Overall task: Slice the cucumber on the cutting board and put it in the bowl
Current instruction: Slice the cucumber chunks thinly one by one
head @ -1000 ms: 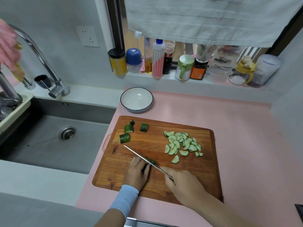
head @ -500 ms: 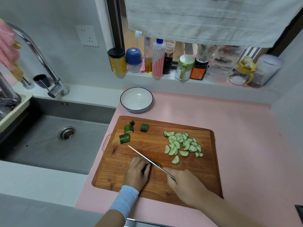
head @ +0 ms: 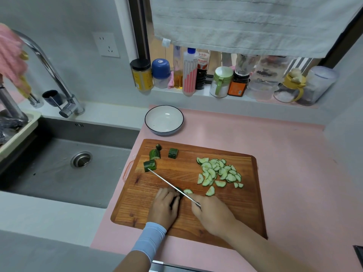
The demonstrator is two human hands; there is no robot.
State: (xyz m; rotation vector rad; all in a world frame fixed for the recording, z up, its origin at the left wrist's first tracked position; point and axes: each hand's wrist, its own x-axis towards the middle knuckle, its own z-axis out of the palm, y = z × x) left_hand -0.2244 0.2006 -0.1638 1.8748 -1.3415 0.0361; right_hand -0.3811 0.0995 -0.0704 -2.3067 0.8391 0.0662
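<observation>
Cucumber (mostly hidden) under left hand

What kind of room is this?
Most likely a home kitchen: a grey metal sink with a curved chrome tap, a wooden cutting board holding pale green cucumber slices, and seasoning jars and bottles along the windowsill.

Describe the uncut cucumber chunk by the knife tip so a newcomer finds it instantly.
Find the wooden cutting board on the pink counter. Dark green chunks sit in its far-left corner. It's the chunk nearest the person, at the knife tip.
</observation>
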